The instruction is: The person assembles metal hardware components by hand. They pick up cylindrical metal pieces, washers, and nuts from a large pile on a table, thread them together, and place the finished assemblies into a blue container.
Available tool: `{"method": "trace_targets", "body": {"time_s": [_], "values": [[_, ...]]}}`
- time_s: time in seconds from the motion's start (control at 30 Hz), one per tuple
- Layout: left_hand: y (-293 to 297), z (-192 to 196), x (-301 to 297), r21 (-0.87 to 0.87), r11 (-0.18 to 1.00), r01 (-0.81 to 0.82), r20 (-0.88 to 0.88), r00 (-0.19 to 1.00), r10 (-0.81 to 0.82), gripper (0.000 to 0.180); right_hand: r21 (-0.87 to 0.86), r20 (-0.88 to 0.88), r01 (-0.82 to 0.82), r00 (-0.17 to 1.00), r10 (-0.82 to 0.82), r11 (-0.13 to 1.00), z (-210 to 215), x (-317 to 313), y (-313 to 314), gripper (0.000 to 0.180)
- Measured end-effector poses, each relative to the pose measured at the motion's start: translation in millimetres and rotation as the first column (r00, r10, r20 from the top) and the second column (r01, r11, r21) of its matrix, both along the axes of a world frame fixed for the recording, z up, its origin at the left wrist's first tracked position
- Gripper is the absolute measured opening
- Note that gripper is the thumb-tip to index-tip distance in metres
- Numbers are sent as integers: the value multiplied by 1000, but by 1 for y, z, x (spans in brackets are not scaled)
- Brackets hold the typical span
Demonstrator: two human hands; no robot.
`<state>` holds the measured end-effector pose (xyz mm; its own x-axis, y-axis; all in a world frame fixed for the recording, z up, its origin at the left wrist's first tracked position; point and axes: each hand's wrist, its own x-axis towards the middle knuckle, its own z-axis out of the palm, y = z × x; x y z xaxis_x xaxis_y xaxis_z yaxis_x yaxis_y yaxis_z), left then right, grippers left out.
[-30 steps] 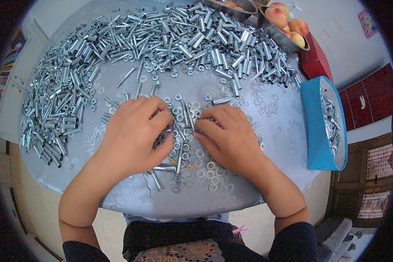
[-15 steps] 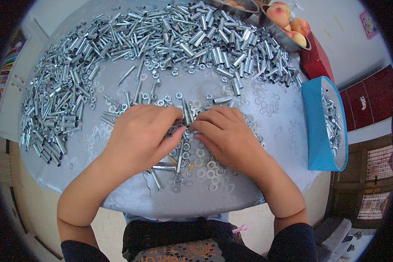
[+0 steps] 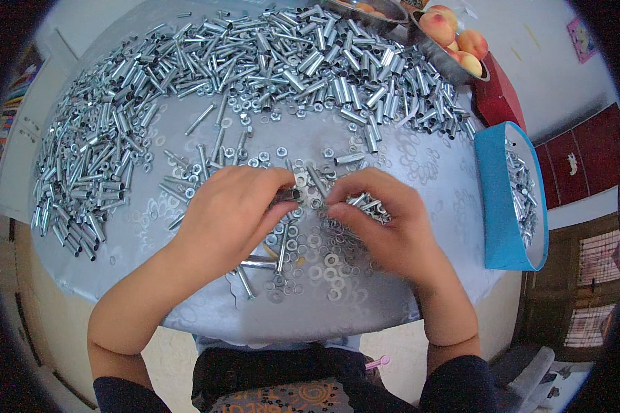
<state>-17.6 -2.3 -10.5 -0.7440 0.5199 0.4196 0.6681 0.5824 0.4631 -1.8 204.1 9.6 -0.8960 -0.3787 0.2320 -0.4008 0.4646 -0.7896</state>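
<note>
We take the wide heap of silver metal bolts, tubes and nuts [image 3: 282,55] as our landmark; it arches across the far part of the table under a shiny pale-grey patterned cloth [image 3: 455,227]. On the near side of the heap, we see the left hand [image 3: 231,206] with thumb and forefinger drawn close together, pinching a short silver metal piece with a dark end [image 3: 287,196]; what the curled fingers hide, we cannot tell. To its right, also nearer to us than the heap, the right hand [image 3: 382,217] has a narrow grip, thumb and forefinger closed on the lower end of a slender silver metal rod [image 3: 317,180] that slants up toward the heap. We see small silver pieces [image 3: 372,205] showing beside this palm, but cannot tell whether they are held.

Nearer to us than both the heap and the hands lie flat, pale-silver ring washers [image 3: 332,260], a long silver bolt [image 3: 282,251] and a thick shiny silver tube [image 3: 260,262]. Right of the heap stands a tall blue box with a pale lining [image 3: 492,199], holding more metal pieces. At the heap's far right corner, we find yellow-and-red round fruit [image 3: 472,43] in a grey metal bowl [image 3: 437,58].
</note>
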Motion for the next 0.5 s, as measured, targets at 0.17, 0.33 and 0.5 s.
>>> {"method": "trace_targets", "body": {"time_s": [0.17, 0.33, 0.5], "values": [[1, 0, 0, 1, 1000, 18, 25, 1000, -18, 32, -379, 395, 41, 910, 122, 924, 12, 5, 4, 12], [1, -2, 2, 67, 998, -13, 63, 998, 9, 36, -348, 417, 20, 898, 136, 937, 9, 4, 3, 13], [1, 2, 1, 22, 1000, -2, 120, 993, -1, 37, -393, 459, 48, 876, 150, 918, 13, 6, 2, 15]]}}
